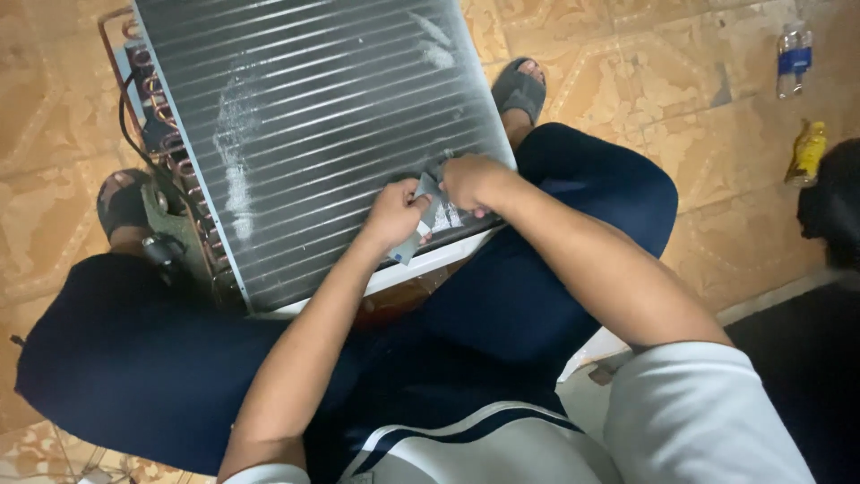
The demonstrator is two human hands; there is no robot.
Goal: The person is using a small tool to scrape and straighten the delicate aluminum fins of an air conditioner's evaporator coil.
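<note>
left hand (391,215) pinching grey card (421,222) | right hand (470,182) gripping card on finned coil (313,134)

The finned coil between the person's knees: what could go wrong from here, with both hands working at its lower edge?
1. Both hands, left hand and right hand, press a small grey card-like piece against the finned coil; the thin fins could bend or cut bare fingers.
2. The coil leans between the knees, so it might slip.
3. The black cable beside the copper tubes could snag.
</note>
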